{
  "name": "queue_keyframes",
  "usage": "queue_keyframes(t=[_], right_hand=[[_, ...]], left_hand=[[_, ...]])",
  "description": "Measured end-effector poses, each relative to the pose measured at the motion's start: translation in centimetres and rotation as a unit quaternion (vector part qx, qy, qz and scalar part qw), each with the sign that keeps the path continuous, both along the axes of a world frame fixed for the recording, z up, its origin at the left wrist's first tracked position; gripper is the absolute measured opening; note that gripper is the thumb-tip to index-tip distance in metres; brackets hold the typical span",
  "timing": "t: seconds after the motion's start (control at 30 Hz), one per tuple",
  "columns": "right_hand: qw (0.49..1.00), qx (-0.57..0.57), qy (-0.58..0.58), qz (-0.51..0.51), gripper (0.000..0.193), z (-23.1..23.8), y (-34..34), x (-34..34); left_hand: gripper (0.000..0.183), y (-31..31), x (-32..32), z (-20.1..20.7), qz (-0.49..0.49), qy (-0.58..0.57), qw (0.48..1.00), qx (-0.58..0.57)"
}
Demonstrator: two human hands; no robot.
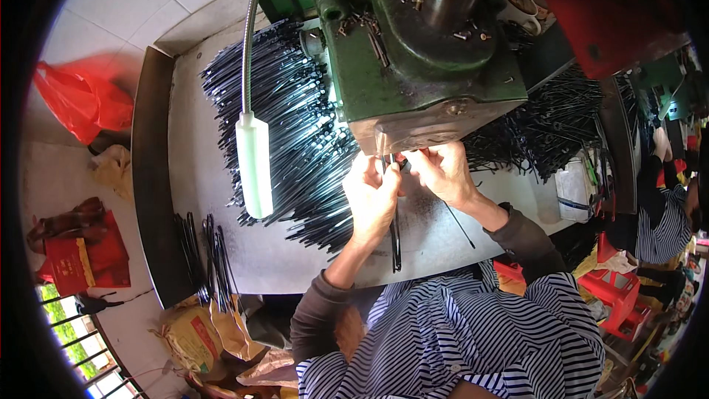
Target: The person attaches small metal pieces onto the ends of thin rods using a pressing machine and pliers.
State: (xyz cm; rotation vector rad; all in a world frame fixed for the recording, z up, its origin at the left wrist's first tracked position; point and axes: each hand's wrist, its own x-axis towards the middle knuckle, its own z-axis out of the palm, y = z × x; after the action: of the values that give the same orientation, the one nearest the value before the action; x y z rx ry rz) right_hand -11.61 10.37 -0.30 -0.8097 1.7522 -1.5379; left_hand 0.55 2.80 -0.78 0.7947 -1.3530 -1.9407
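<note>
Both my hands are raised close under the lower front edge of a green machine head (436,96). My left hand (371,196) is closed round thin black rods (396,240), which hang down past it toward the table's front edge. Beside it, my right hand (445,174) pinches with thumb and forefinger; a small dark piece shows at its fingertips, too small to name. Another thin black rod (459,225) slants down to the right below that hand. The machine hides what lies beyond my fingertips.
Heaped black rods (288,118) cover the table left of the machine; another heap (546,125) lies to its right. A lamp (253,162) on a bendable neck hangs at the left. Loose rivets (369,33) lie on the machine. A person (665,222) sits at the far right.
</note>
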Motion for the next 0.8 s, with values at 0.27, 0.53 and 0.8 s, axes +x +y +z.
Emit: queue_keyframes(t=[0.27, 0.53, 0.8], right_hand=[[1.000, 0.000, 0.021, 0.005, 0.016, 0.4, 0.0, 0.2], [1.000, 0.003, -0.019, -0.004, 0.016, 0.9, -0.2, 0.4], [0.999, -0.026, -0.041, -0.007, 0.012, 1.1, -0.2, 0.1]], left_hand=[[0.016, 0.0, 0.1, -0.3, -0.010, 0.019, 1.000, 0.022], [0.014, -0.3, -0.1, 0.2, -0.014, 0.028, 0.999, 0.033], [0.019, -0.6, -0.4, 0.7, -0.023, 0.045, 0.998, 0.040]])
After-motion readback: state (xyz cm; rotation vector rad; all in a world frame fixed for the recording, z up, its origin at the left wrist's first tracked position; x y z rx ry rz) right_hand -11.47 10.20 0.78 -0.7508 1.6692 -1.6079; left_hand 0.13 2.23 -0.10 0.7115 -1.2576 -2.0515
